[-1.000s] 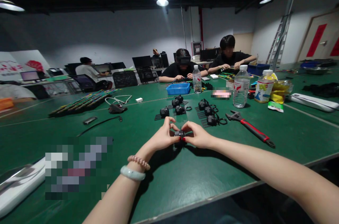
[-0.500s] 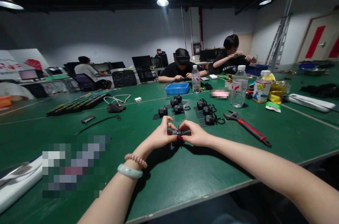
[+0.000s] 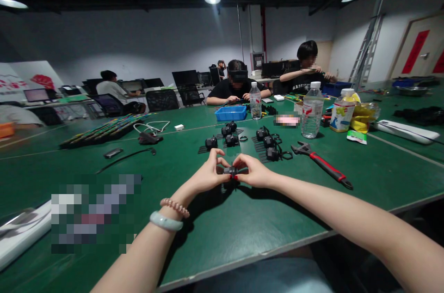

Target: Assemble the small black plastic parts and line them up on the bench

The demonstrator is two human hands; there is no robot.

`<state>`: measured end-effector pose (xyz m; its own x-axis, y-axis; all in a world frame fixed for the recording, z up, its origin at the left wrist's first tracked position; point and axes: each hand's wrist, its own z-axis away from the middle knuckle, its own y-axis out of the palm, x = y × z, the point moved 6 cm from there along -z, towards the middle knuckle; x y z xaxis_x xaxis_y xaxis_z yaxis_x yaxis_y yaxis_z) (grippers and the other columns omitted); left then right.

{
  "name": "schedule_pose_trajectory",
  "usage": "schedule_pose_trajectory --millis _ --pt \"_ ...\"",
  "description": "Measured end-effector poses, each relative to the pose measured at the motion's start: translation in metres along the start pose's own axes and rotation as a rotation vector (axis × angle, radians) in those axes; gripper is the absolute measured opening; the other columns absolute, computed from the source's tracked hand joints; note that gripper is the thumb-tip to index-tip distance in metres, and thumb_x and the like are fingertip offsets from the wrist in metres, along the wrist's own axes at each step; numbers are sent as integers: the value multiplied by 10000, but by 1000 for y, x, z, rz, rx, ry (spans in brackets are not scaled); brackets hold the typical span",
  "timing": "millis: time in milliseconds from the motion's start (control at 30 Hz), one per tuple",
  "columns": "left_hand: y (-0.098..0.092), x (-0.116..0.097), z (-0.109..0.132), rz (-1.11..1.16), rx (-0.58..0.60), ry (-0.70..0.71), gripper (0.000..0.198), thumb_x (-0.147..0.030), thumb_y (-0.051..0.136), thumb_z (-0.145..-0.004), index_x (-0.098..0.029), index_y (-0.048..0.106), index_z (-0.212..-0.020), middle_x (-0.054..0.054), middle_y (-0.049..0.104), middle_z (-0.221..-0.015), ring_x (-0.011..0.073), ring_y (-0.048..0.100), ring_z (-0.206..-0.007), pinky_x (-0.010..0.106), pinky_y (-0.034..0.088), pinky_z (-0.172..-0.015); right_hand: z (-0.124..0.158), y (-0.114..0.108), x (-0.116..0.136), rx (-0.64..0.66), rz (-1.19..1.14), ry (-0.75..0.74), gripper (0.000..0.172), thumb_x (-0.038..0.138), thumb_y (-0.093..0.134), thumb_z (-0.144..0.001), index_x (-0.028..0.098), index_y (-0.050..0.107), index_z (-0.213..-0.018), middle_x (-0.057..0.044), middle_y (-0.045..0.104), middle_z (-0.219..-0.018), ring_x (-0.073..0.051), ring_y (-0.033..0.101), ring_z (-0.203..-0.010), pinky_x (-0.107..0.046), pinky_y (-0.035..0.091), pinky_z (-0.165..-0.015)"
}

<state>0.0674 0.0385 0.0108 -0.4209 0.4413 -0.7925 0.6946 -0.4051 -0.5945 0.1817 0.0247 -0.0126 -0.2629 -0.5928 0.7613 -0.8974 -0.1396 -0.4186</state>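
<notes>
A small black fitting point(image 3: 230, 170) is pinched between my two hands, just above the green table point(image 3: 222, 223). My left hand point(image 3: 207, 173) grips its left side with thumb and fingers. On the other side, my right hand point(image 3: 254, 171) holds it between thumb and forefinger. The fingers cover much of the fitting, so its full shape is hidden. Beyond my hands stand several similar black fittings with thin legs, one group at the left point(image 3: 211, 142) and another at the right point(image 3: 271, 153). Black rings point(image 3: 287, 155) lie beside them.
An adjustable wrench point(image 3: 326, 166) lies to the right, before a water bottle point(image 3: 312, 110) and a juice bottle point(image 3: 342, 110). A blue tray point(image 3: 231, 113) sits farther back. Bundled cables point(image 3: 104, 131) and a black cord point(image 3: 128, 159) are on the left. Two people work across the table.
Both hands keep their pinch on the black fitting, with hardly any movement. The whole view has shifted slightly. One person across the table holds their hands a little differently.
</notes>
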Motion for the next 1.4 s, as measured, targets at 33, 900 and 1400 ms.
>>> schedule_pose_trajectory --millis 33,900,1400 --pt "1 -1 0 3 -1 3 488 -209 585 -628 -202 248 -981 1 514 -811 107 538 -624 239 440 -549 0 -1 0 5 -2 3 244 153 565 -615 158 459 -834 -28 525 -848 -123 520 -745 -250 446 -621" --pt "6 -8 2 -8 -52 36 523 -225 627 -583 -187 276 -968 2 517 -783 113 541 -632 251 449 -567 3 -5 -1 14 31 -5 219 172 566 -617 162 464 -810 -6 539 -801 -125 515 -727 -268 416 -666" --pt "6 -8 3 -83 -67 66 519 -229 642 -565 -180 307 -958 8 514 -783 115 531 -633 227 431 -540 4 -3 -3 50 -63 64 262 181 587 -594 155 465 -826 -18 544 -823 -133 528 -724 -268 432 -637"
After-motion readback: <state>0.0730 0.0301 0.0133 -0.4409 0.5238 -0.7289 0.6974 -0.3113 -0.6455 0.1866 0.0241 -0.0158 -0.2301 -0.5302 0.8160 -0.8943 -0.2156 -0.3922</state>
